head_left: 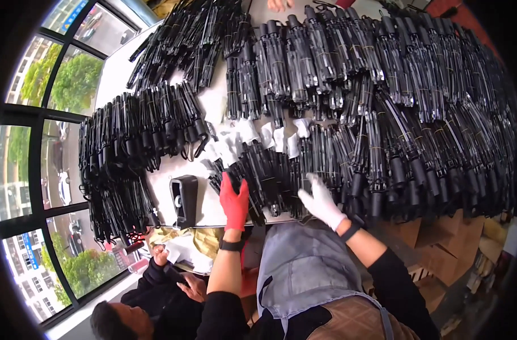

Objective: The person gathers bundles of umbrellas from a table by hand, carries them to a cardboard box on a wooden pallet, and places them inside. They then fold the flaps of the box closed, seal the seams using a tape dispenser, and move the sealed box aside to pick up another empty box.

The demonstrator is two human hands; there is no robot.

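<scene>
Black folding umbrella frames point(270, 175) with ribs and shafts lie side by side on the white table in front of me; several have white wrappings point(230, 148) at their far ends. My left hand point(234, 207), in a red glove, is at the left side of this group, thumb and fingers apart. At the group's right side is my right hand point(325, 207), in a white glove, its fingers stretched out and spread. Both hands touch or nearly touch the frames; the exact contact is hidden. I see nothing held in either hand.
Banded bundles of umbrella frames point(423, 68) cover the table's right and far parts, with more frames point(145, 119) on the left. A black box-shaped holder point(183, 201) stands near the front edge. A seated person point(156, 300) is at lower left; another person's hand point(279, 4) shows at the far edge.
</scene>
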